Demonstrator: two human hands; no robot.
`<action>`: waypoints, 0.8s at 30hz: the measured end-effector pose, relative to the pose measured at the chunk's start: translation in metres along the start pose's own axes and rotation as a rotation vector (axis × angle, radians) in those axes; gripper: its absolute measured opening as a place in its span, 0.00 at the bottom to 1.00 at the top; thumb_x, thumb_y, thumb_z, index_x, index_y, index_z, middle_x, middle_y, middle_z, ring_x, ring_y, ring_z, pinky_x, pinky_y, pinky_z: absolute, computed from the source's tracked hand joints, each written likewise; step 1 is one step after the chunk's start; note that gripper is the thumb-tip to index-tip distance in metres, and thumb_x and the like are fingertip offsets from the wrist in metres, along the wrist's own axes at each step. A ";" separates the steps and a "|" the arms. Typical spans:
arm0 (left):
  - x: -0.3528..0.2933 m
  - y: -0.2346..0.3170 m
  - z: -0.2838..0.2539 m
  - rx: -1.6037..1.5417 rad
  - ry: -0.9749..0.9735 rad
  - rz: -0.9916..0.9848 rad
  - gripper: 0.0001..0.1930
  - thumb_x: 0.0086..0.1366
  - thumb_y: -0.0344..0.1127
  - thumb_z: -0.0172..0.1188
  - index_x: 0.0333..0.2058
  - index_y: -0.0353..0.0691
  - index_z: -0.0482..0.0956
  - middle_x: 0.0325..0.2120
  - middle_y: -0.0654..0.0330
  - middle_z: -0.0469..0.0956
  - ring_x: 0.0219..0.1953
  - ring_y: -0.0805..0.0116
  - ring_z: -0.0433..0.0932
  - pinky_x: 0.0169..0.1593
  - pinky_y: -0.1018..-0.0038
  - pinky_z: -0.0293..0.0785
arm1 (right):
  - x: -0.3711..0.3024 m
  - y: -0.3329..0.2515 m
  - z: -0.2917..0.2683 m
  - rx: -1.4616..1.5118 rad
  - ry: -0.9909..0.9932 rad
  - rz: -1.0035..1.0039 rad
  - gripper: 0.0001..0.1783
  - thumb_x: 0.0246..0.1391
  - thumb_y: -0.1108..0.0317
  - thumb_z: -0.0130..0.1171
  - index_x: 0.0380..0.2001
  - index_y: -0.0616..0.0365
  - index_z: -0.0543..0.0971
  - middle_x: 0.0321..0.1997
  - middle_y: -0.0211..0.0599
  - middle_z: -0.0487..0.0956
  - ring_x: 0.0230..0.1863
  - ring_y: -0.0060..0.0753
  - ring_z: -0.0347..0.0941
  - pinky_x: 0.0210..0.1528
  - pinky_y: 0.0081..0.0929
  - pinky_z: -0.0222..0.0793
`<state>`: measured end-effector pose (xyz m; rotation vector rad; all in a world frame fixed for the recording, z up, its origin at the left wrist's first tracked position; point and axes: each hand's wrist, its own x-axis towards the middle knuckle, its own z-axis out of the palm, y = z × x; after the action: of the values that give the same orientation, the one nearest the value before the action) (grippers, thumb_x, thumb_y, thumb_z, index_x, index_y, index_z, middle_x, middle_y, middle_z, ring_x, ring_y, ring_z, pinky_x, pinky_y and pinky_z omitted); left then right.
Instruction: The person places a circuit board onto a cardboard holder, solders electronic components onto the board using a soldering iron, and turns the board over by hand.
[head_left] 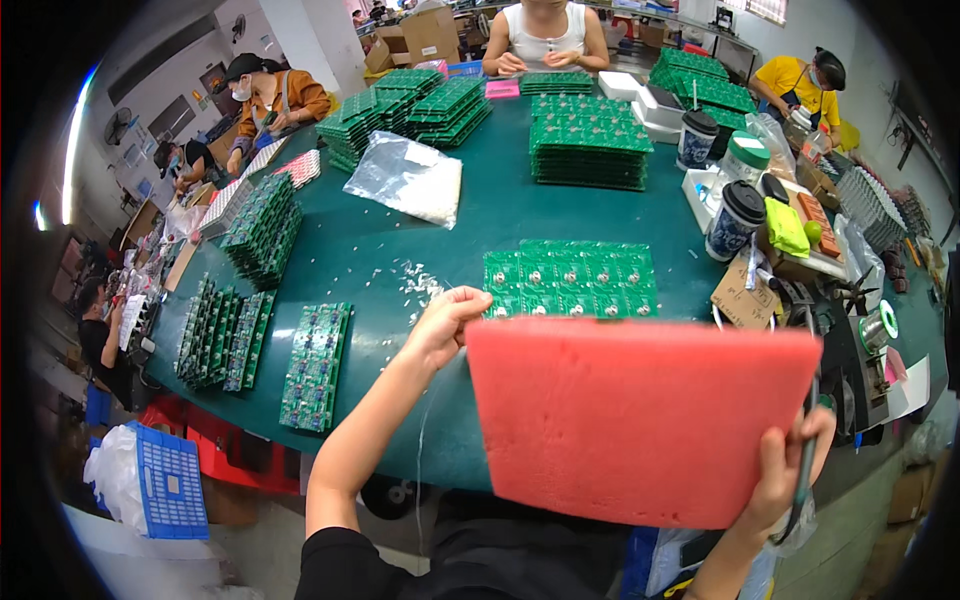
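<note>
I hold a large red foam pad point(640, 420) flat over the near edge of the green table point(500, 215). My left hand point(445, 322) grips its upper left corner. My right hand point(790, 470) grips its lower right corner and also holds a thin green-handled tool point(805, 478). Just beyond the pad lies a green circuit board panel point(570, 278) with several small round parts on it. Small white scraps point(420, 282) are scattered left of that panel.
Stacks of green circuit boards point(590, 140) cover the far table, with more rows point(315, 365) at the near left. A clear plastic bag point(408, 178) lies mid-table. Cups point(735, 218) and clutter stand at the right. Other people sit around the far side. A blue crate point(165, 480) is on the floor.
</note>
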<state>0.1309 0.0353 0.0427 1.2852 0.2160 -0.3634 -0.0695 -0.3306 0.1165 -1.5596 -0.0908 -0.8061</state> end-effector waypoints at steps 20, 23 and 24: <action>-0.145 -0.060 -0.004 -0.299 -0.039 -0.021 0.21 0.63 0.24 0.60 0.54 0.29 0.69 0.46 0.56 0.79 0.44 0.72 0.80 0.48 0.74 0.79 | 0.009 0.053 0.056 -0.128 -0.199 0.372 0.14 0.60 0.75 0.59 0.40 0.55 0.63 0.37 0.29 0.71 0.33 0.11 0.64 0.39 0.13 0.63; -0.156 -0.054 -0.003 -0.302 -0.026 -0.014 0.21 0.62 0.23 0.60 0.54 0.30 0.69 0.46 0.55 0.78 0.44 0.71 0.80 0.48 0.74 0.79 | 0.004 0.056 0.043 -0.159 -0.262 0.371 0.15 0.60 0.74 0.59 0.41 0.55 0.63 0.40 0.29 0.71 0.34 0.11 0.64 0.37 0.13 0.63; -0.160 -0.056 -0.005 -0.302 -0.026 -0.011 0.21 0.62 0.23 0.60 0.54 0.30 0.69 0.46 0.55 0.78 0.44 0.71 0.80 0.48 0.74 0.79 | 0.002 0.055 0.040 -0.155 -0.319 0.402 0.15 0.60 0.74 0.60 0.41 0.55 0.63 0.40 0.29 0.71 0.35 0.10 0.64 0.37 0.13 0.63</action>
<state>-0.0375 0.0502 0.0480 0.9818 0.2464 -0.3422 -0.0228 -0.3060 0.0736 -1.7684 0.0548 -0.2502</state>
